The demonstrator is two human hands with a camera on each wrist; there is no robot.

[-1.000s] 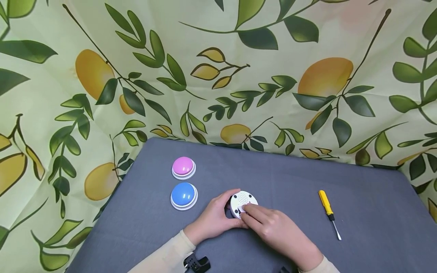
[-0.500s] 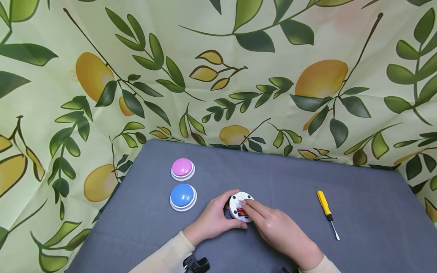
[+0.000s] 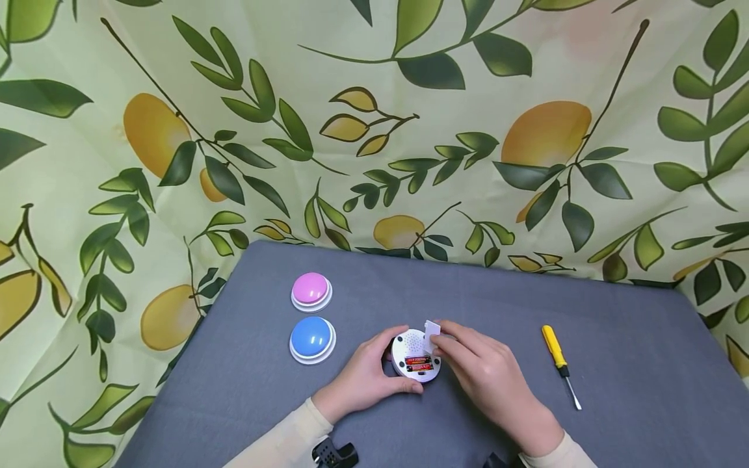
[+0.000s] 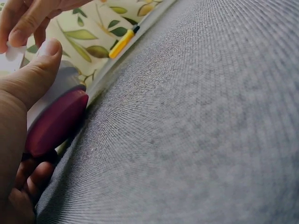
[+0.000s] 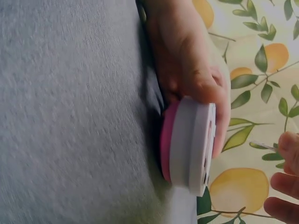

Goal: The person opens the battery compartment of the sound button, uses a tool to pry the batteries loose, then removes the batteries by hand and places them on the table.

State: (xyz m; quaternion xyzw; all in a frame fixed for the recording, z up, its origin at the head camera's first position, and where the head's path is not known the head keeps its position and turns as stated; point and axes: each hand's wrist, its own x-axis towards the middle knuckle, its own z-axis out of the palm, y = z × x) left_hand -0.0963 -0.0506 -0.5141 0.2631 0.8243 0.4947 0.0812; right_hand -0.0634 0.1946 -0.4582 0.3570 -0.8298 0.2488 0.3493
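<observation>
Left hand (image 3: 370, 372) around button (image 3: 409, 340), 2 batteries (image 3: 418, 361) inside

Red-black batteries (image 3: 419, 368), white cover (image 3: 432, 329)

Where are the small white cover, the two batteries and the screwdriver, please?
Small white cover (image 3: 431, 335): head view, its flat face.
Two batteries (image 3: 418, 360): head view, upper one's red wrapper.
Screwdriver (image 3: 564, 371): head view, black collar below handle.
</observation>
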